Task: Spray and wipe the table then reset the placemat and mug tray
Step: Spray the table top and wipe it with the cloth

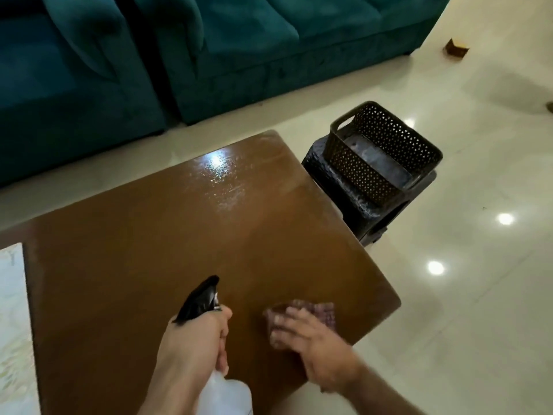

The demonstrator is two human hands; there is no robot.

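Observation:
A brown wooden table fills the middle of the view, with a wet glossy patch near its far corner. My left hand grips a clear spray bottle with a black trigger head, the nozzle aimed across the tabletop. My right hand lies flat with fingers spread on a dark reddish cloth, pressing it onto the table near the right edge. A pale patterned placemat lies at the left border of the view.
A dark perforated basket rests on a dark stool just beyond the table's right corner. Teal sofas line the far side. Glossy cream floor tiles spread to the right, with a small brown object on them.

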